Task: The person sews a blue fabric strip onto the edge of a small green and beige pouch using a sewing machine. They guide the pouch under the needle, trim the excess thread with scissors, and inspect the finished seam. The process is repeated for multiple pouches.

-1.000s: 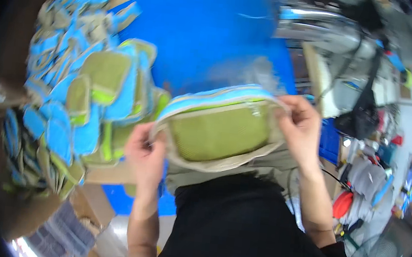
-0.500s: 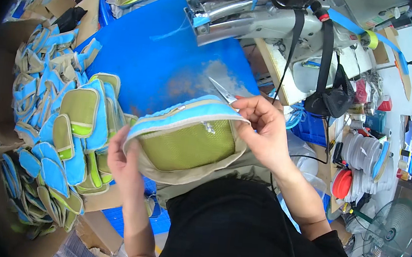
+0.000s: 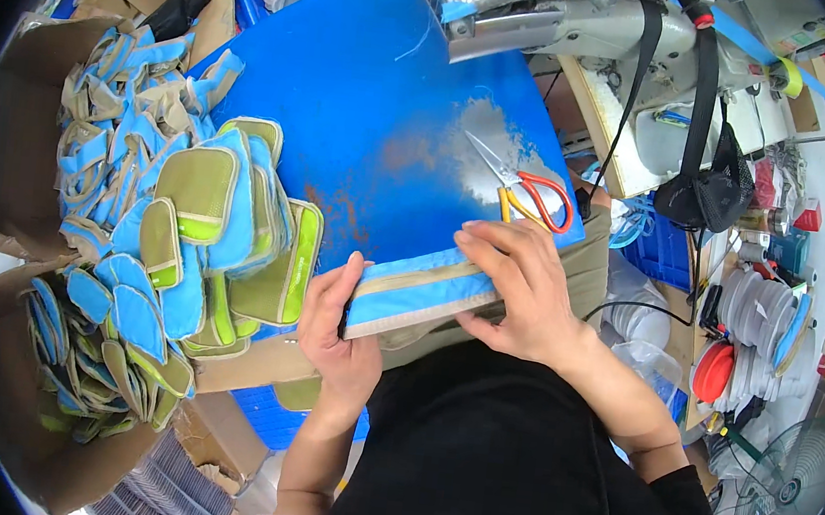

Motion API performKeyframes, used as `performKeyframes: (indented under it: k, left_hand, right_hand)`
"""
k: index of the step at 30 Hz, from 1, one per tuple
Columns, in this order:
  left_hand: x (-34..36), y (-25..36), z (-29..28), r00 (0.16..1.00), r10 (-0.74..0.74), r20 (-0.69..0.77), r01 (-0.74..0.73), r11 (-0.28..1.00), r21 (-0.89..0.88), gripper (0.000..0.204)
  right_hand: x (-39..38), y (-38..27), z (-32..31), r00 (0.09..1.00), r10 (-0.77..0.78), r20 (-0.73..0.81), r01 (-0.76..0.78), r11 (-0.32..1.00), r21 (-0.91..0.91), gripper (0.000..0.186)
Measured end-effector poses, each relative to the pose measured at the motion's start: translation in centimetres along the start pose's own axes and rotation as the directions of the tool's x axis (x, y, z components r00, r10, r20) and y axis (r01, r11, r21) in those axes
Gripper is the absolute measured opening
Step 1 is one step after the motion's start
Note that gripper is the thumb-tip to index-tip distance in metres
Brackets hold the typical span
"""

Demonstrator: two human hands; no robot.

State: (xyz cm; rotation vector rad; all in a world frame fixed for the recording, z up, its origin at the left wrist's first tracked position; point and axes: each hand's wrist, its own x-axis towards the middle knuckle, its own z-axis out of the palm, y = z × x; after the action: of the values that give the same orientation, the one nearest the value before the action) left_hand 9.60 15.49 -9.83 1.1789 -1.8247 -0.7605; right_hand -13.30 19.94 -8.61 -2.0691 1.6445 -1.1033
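Note:
Between my two hands, in front of my body, is a sewn fabric pouch piece (image 3: 421, 295) in sky blue, with a beige strip along its middle and a beige border. My left hand (image 3: 339, 335) grips its left end, thumb up and fingers folded round the edge. At the other end, my right hand (image 3: 527, 295) is closed on it, thumb below and fingers over the top. Just beyond my right hand, scissors (image 3: 526, 183) with red and yellow handles lie on the blue table (image 3: 349, 100), blades pointing away. The pouch piece's far face is hidden.
Stacked green and blue fabric panels (image 3: 197, 185) lie to the left, beside a cardboard box (image 3: 16, 156) of blue-and-beige strips. A nearer box (image 3: 10, 356) holds more panels. A sewing machine (image 3: 547, 28) stands at the back right. White reels (image 3: 755, 329) and a fan (image 3: 790, 488) are farther right.
The pouch piece has been turned, so its blue side with the beige strip faces up instead of the green mesh. Both hands have come nearer each other, and the scissors' handles have come into sight.

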Motion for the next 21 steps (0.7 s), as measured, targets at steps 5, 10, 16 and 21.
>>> performKeyframes:
  k: [5, 10, 16, 21]
  left_hand:
    - [-1.2, -0.6, -0.1, 0.996, 0.082, -0.038, -0.082, 0.997, 0.0, 0.04]
    - [-1.8, -0.8, -0.4, 0.998, 0.06, -0.03, -0.059, 0.998, 0.021, 0.042]
    - [-3.3, -1.4, -0.6, 0.995, 0.1, 0.019, -0.101, 0.994, 0.033, 0.042]
    - [-4.7, -1.0, -0.2, 0.995, 0.098, -0.028, -0.096, 0.994, 0.058, 0.039]
  right_hand:
    - [-1.8, 1.6, 0.7, 0.991, -0.012, -0.131, 0.016, 0.999, 0.029, 0.076]
    - [-2.3, 1.9, 1.0, 0.972, -0.071, -0.223, 0.1, 0.987, 0.122, 0.06]
    - [-4.0, 2.2, -0.2, 0.972, -0.096, -0.216, 0.135, 0.975, 0.174, 0.045]
    - [-4.8, 2.0, -0.9, 0.972, -0.093, -0.215, 0.132, 0.975, 0.177, 0.04]
